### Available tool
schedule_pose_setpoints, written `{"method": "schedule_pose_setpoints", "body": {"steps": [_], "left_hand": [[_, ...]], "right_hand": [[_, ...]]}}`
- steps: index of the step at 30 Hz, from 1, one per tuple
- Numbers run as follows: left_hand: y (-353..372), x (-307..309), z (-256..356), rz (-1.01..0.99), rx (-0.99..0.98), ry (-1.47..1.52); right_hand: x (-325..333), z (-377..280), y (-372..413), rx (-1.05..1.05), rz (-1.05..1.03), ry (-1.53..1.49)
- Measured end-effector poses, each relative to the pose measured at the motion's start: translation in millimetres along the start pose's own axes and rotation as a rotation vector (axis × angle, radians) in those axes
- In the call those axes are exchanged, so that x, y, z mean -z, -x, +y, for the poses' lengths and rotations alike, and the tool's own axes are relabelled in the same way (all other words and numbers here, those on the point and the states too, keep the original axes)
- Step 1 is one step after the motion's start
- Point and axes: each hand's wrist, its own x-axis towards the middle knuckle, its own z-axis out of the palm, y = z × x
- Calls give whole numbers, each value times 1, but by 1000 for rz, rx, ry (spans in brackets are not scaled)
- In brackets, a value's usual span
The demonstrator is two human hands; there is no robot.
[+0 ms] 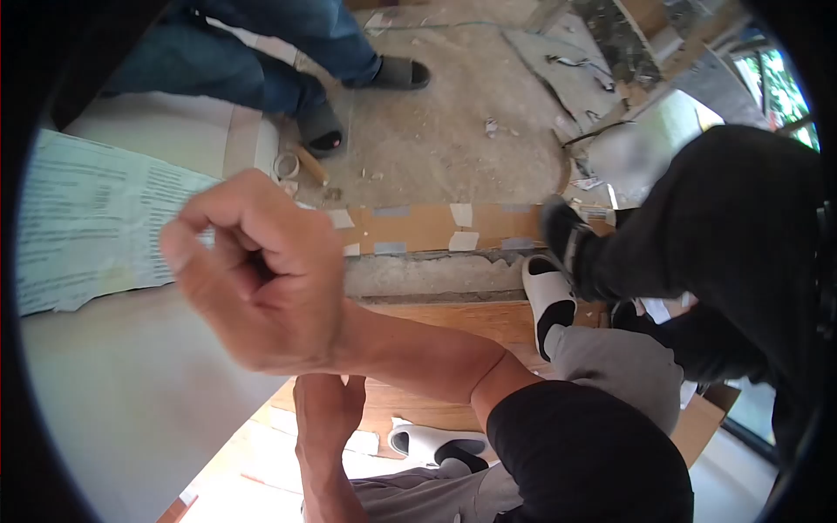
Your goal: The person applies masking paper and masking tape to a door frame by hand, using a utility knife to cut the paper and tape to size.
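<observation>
My right hand (266, 275) is raised close to the camera, fingers curled and thumb tip against the forefinger. Anything pinched between them cannot be made out. Behind it lies a printed paper sheet (96, 218) with a ragged lower edge, on a large smooth white surface (113, 375). Below my right wrist is my left hand (327, 401); its fingers are hidden behind the right hand and wrist.
A person in jeans (218, 74) and dark slippers stands at upper left, and a person in black trousers (724, 218) at right. A tape roll (286, 166) lies on the concrete floor (436, 131). A taped cardboard strip (418, 228) runs along the floor edge. Debris lies at upper right.
</observation>
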Motion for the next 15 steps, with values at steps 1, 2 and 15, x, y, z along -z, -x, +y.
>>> {"method": "schedule_pose_setpoints", "body": {"steps": [1,2,15], "left_hand": [[-1,0,-8,3,-37,0],[-10,-3,-17,-52,-123,34],[-87,-89,58,-114,-806,371]], "right_hand": [[-11,-15,-7,16,-32,15],[-20,-24,-16,30,-67,38],[0,-171,-33,-256,-1518,1166]]}}
